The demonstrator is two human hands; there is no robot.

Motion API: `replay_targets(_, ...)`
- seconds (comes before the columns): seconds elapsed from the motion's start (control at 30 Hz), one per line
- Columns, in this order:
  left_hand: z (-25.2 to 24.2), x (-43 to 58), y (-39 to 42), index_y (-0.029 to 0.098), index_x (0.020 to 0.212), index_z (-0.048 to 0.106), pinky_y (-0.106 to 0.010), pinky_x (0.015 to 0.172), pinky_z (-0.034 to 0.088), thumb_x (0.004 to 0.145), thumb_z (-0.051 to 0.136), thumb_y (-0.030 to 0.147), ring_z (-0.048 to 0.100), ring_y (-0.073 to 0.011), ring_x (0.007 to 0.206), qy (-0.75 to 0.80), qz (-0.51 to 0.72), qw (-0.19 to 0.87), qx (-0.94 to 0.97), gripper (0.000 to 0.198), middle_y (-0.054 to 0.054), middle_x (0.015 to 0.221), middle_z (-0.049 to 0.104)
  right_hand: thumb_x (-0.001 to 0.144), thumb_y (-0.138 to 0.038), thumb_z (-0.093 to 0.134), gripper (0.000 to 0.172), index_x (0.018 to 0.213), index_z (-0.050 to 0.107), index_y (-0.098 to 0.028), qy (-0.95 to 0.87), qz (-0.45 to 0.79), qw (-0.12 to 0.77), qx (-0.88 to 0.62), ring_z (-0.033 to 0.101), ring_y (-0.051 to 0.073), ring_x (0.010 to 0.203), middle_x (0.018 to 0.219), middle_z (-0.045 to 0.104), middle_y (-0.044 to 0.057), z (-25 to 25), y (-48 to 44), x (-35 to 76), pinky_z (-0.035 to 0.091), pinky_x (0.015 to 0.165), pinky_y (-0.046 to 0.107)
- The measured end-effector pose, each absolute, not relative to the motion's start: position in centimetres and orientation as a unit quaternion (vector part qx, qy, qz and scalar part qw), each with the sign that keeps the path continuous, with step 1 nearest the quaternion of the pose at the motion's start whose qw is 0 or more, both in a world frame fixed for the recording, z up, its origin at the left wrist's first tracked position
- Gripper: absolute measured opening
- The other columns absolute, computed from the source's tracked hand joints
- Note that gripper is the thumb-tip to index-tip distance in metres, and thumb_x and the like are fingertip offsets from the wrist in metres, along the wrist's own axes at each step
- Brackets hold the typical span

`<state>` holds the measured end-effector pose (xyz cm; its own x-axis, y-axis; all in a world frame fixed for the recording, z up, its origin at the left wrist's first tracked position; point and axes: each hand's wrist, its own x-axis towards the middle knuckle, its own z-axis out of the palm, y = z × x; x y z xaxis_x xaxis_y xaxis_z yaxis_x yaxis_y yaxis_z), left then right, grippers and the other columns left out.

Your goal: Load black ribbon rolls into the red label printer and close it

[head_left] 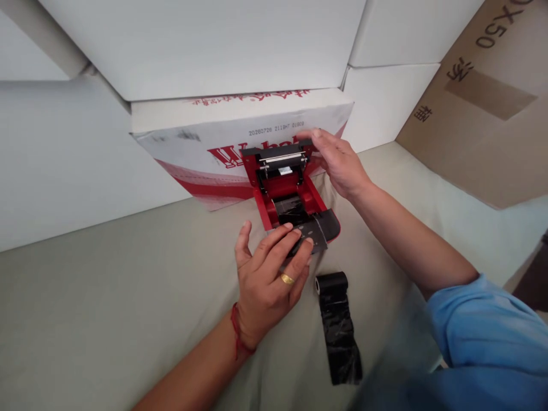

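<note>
A small red and black label printer [266,210] sits with its lid [274,153] raised; a roller and a silvery bar show inside the lid. In its red body lies a shiny black ribbon [291,209]. My left hand [274,274] rests at the printer's front, its fingers stretched over a dark strip with pale spots [315,231] and its thumb held apart. With its fingers around the right edge of the raised lid, my right hand [340,162] grips it; some fingertips are hidden behind. A black ribbon roll [334,282], partly unwound, lies nearer to me.
Behind the printer stands a white and red printed carton [184,154], beneath a stack of white boxes [235,45]. A brown cardboard box [483,131] stands at the right. A greyish cloth-like surface [107,297] lies under everything.
</note>
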<state>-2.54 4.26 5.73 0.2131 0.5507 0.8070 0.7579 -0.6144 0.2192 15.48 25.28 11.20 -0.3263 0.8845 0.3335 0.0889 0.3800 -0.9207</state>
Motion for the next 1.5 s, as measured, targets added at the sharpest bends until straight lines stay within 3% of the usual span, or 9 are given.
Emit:
replay_targets(0.13, 5.8, -2.6, 4.1, 0.019, 0.127, 0.074, -0.060, 0.147, 0.027, 0.102, 0.076, 0.008, 0.083, -0.0253, 0.128, -0.421, -0.469, 0.114, -0.768, 0.027, -0.010, 0.124, 0.088, 0.098, -0.096, 0.061, 0.071, 0.109, 0.087, -0.030, -0.689, 0.428, 0.476, -0.340, 0.079, 0.027, 0.125, 0.125, 0.087, 0.003, 11.7, 24.6, 15.2, 0.065, 0.115, 0.048)
replay_targets(0.27, 6.0, -2.3, 3.7, 0.021, 0.117, 0.077, -0.058, 0.146, 0.032, 0.099, 0.079, 0.005, 0.077, -0.0252, 0.135, -0.432, -0.474, 0.131, -0.756, 0.024, -0.008, 0.122, 0.087, 0.099, -0.087, 0.072, 0.060, 0.100, 0.089, -0.029, -0.702, 0.415, 0.474, -0.333, 0.082, 0.025, 0.112, 0.108, 0.088, 0.001, 11.9, 23.3, 16.0, 0.066, 0.111, 0.046)
replay_targets(0.4, 6.0, -2.2, 3.5, 0.025, 0.116, 0.081, -0.049, 0.138, 0.042, 0.094, 0.084, 0.003, 0.074, -0.0224, 0.125, -0.451, -0.482, 0.165, -0.733, 0.031, -0.006, 0.111, 0.083, 0.101, -0.074, 0.080, 0.046, 0.109, 0.092, -0.031, -0.730, 0.390, 0.460, -0.321, 0.084, 0.025, 0.116, 0.118, 0.091, 0.002, 12.1, 21.0, 17.5, 0.066, 0.114, 0.044)
replay_targets(0.6, 6.0, -2.1, 3.8, 0.027, 0.116, 0.080, -0.046, 0.133, 0.045, 0.096, 0.084, 0.005, 0.073, -0.0207, 0.116, -0.457, -0.476, 0.169, -0.732, 0.030, -0.002, 0.104, 0.081, 0.114, -0.049, 0.071, 0.028, 0.125, 0.091, -0.034, -0.822, 0.283, 0.414, -0.270, 0.082, 0.025, 0.135, 0.136, 0.090, 0.003, 11.7, 17.7, 19.6, 0.059, 0.128, 0.047)
replay_targets(0.83, 5.9, -2.3, 3.8, 0.027, 0.119, 0.081, -0.046, 0.136, 0.043, 0.092, 0.085, 0.002, 0.072, -0.0216, 0.116, -0.448, -0.463, 0.176, -0.744, 0.036, -0.003, 0.102, 0.081, 0.117, -0.038, 0.063, 0.033, 0.141, 0.084, -0.035, -0.864, 0.209, 0.358, -0.286, 0.076, 0.026, 0.147, 0.148, 0.085, 0.004, 11.5, 16.0, 20.5, 0.052, 0.135, 0.055)
replay_targets(1.0, 5.8, -2.4, 3.7, 0.031, 0.120, 0.081, -0.049, 0.134, 0.044, 0.094, 0.084, 0.005, 0.074, -0.0219, 0.116, -0.462, -0.462, 0.173, -0.737, 0.037, -0.001, 0.104, 0.082, 0.119, -0.039, 0.058, 0.034, 0.138, 0.086, -0.034, -0.877, 0.183, 0.324, -0.305, 0.076, 0.025, 0.147, 0.149, 0.084, 0.004, 11.5, 15.2, 20.8, 0.047, 0.139, 0.055)
replay_targets(1.23, 5.7, -2.6, 3.8, 0.032, 0.120, 0.080, -0.052, 0.130, 0.047, 0.094, 0.085, 0.009, 0.074, -0.0234, 0.119, -0.455, -0.459, 0.166, -0.745, 0.035, -0.001, 0.108, 0.081, 0.119, -0.032, 0.054, 0.038, 0.132, 0.089, -0.027, -0.890, 0.107, 0.312, -0.316, 0.079, 0.025, 0.142, 0.141, 0.086, 0.005, 11.1, 13.9, 20.2, 0.061, 0.128, 0.046)
replay_targets(1.5, 5.9, -2.9, 3.7, 0.033, 0.128, 0.078, -0.054, 0.125, 0.049, 0.096, 0.080, 0.012, 0.076, -0.0256, 0.119, -0.445, -0.453, 0.136, -0.760, 0.039, -0.004, 0.111, 0.080, 0.117, -0.028, 0.055, 0.037, 0.127, 0.090, -0.028, -0.859, 0.095, 0.369, -0.343, 0.082, 0.025, 0.137, 0.138, 0.088, 0.003, 9.5, 13.0, 19.5, 0.065, 0.125, 0.045)
